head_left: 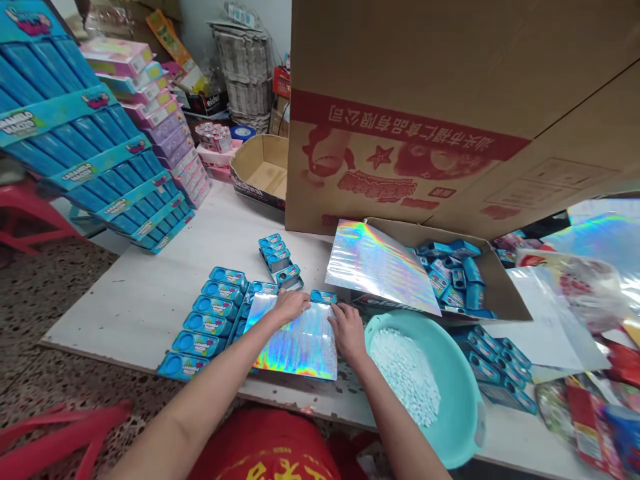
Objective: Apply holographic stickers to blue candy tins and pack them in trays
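Observation:
A shiny silver rainbow sheet (297,343) lies over a group of small blue candy boxes near the table's front edge. My left hand (289,307) is closed at the sheet's upper edge, fingers bent over it. At the upper right corner my right hand (349,328) is closed, fingertips on the edge beside a blue box (323,297). To the left stands a column of blue boxes (207,325) with round windows. A few more blue boxes (275,252) stand behind my left hand. What lies under the sheet is mostly hidden.
Right of my hands sits a turquoise basin (457,387) with small white pieces. Behind it, a second shiny sheet (383,263) rests across a carton (510,303) of blue boxes. A large carton (400,120) blocks the back. A blue display stand (95,127) rises at left.

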Demonstrator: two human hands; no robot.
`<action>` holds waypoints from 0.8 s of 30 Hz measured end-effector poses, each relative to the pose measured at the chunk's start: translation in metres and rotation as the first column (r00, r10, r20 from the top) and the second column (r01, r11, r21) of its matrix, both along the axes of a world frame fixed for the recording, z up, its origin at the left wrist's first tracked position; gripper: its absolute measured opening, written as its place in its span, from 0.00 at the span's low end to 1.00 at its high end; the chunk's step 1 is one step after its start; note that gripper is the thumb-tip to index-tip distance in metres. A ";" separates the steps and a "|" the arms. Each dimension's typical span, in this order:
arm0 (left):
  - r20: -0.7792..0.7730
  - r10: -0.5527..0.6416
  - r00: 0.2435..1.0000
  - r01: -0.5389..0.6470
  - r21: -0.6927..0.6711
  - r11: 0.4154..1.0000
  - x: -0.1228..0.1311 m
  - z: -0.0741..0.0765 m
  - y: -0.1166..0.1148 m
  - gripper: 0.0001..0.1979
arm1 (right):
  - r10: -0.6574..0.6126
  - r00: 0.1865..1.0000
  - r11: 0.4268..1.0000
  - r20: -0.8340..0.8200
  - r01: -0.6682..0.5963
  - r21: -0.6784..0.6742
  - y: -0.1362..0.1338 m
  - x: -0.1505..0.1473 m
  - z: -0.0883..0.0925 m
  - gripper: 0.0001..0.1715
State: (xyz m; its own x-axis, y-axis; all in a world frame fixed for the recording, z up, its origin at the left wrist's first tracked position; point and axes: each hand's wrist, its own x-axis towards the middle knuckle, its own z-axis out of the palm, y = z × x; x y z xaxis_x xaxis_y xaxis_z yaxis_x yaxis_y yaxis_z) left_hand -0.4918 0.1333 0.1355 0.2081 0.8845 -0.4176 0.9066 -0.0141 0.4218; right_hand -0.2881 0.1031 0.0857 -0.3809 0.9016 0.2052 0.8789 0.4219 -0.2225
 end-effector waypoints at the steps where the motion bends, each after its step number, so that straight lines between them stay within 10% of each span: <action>1: 0.007 0.000 1.000 0.000 0.001 1.000 0.000 0.000 0.001 0.13 | 0.011 1.000 1.000 0.007 -0.011 0.004 -0.001 0.002 0.000 0.19; 16: -0.002 0.016 1.000 -0.016 0.024 1.000 0.003 -0.005 -0.001 0.12 | 0.137 0.982 0.990 -0.128 -0.134 0.034 -0.030 0.012 0.038 0.12; 19: -0.008 0.029 1.000 -0.029 0.042 0.999 0.006 -0.005 -0.002 0.11 | -0.001 0.932 0.997 -0.362 -0.025 -0.067 -0.044 0.015 0.072 0.12; 24: 0.067 0.129 0.989 -0.139 0.192 0.971 0.012 0.012 -0.014 0.10 | -0.375 0.621 0.920 -0.688 0.155 -0.361 -0.059 0.011 0.124 0.15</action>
